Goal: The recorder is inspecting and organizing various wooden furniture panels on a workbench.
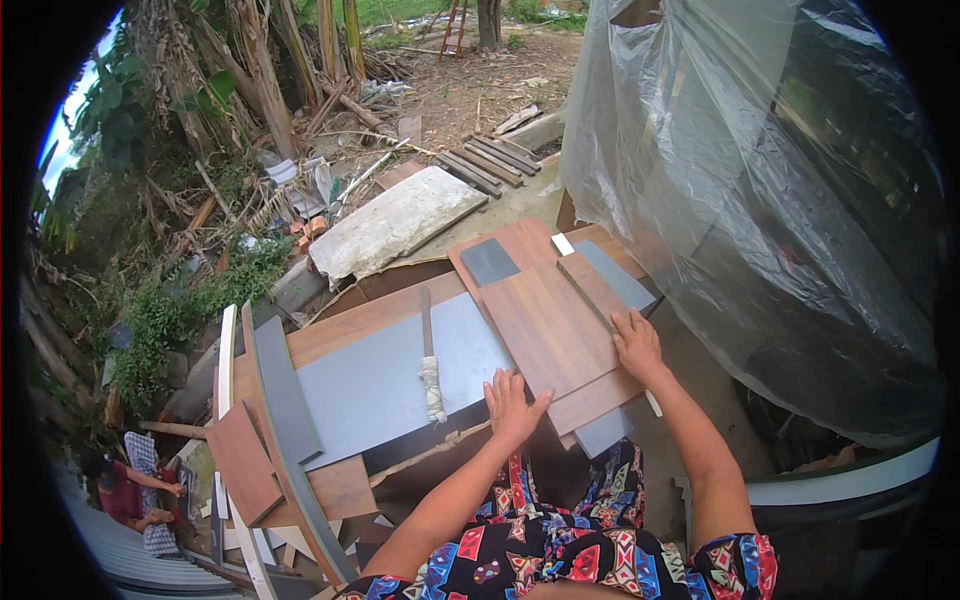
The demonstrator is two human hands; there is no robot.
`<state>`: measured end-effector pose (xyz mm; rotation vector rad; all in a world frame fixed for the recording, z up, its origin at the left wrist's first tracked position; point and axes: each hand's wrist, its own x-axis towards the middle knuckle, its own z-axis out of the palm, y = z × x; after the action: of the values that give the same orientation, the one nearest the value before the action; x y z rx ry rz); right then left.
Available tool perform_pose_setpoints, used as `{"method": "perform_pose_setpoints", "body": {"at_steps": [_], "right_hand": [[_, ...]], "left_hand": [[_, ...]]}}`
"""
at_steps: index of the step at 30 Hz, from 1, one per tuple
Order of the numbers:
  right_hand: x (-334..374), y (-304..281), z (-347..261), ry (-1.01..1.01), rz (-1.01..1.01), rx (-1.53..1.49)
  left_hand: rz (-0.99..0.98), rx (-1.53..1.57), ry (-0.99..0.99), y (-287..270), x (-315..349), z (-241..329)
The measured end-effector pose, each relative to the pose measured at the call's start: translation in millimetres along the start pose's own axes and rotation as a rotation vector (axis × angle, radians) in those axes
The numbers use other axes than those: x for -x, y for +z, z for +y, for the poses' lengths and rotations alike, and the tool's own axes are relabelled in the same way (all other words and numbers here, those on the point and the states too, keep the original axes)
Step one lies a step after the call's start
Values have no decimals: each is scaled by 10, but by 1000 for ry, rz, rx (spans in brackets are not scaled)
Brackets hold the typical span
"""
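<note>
Wood-grain laminate board (545, 320), brown and rectangular, is lain slantwise across the right end of the bench (345, 325), its near end overhanging the bench's front edge. It is pressed flat by both hands. The left hand (512, 405) is laid on the board's near left corner, fingers spread and flat, nothing clamped in its grip. The right hand (637, 345) is rested on the board's right edge, fingers likewise extended and apart, nothing held.

One small dark grey square (489, 262) is seen at the board's far end. Just right of the board, one narrow brown strip (590, 285) and one grey panel (615, 275) are lain side by side, with a small white block (562, 244) at their far end. One further grey piece (603, 432) is seen under the board's near end.

Left of the board, a large grey sheet (385, 385) is spread over the bench top, and on it one long blade with a white-wrapped handle (431, 375) is lain, pointing away. At the bench's left edge, one dark grey strip (285, 390) and one brown offcut (243, 462) are propped.

Clear plastic sheeting (740, 170) is hung at the right. Beyond the bench's far edge, a pale slab (395, 222) and scrap timber are scattered on the ground. Another person (125, 490) is seen at the lower left, well apart.
</note>
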<state>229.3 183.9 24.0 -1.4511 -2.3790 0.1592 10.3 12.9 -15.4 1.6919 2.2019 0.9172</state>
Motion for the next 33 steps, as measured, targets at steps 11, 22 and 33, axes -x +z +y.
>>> {"method": "perform_pose_setpoints", "body": {"at_steps": [11,22,33], "right_hand": [[-718,280,-407,134,-9,12],[822,-112,-807,-200,14,-95],[383,116,-1030,-254,47,-128]], "left_hand": [[29,11,22,19,11,31],[10,13,1,-18,14,-4],[9,23,4,-6,1,0]]}}
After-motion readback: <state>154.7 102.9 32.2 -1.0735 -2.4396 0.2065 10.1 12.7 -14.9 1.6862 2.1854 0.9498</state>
